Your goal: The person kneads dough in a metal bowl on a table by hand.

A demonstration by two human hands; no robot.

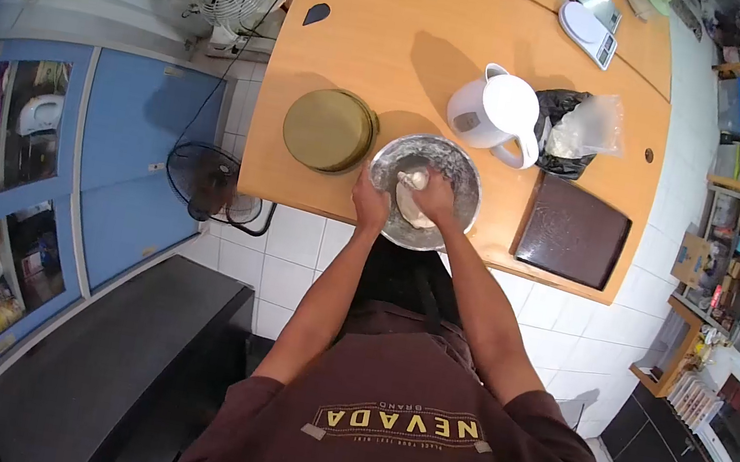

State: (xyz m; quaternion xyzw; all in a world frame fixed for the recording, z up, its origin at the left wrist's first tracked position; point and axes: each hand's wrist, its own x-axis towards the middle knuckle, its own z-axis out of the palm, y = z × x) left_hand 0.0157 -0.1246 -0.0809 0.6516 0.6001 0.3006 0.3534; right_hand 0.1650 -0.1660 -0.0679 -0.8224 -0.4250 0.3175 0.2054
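A round metal bowl [467,181] with whitish smears on its inner wall stands at the front edge of the wooden table. Pale dough [412,207] lies inside it. My left hand [371,200] grips the bowl's left rim, fingers wrapped round it. My right hand [436,197] is inside the bowl, its fingers closed on the dough; the fingertips are partly hidden in it. Just left of the bowl sits a round olive-gold container [328,131]. A white jug [495,111] stands behind the bowl to the right.
On the wooden table [382,30] are a dark rectangular tray [576,233], a black bag with a clear plastic bag [589,130], and a white kitchen scale [587,31]. A black fan [204,181] is left of the table, near blue cabinets [152,109].
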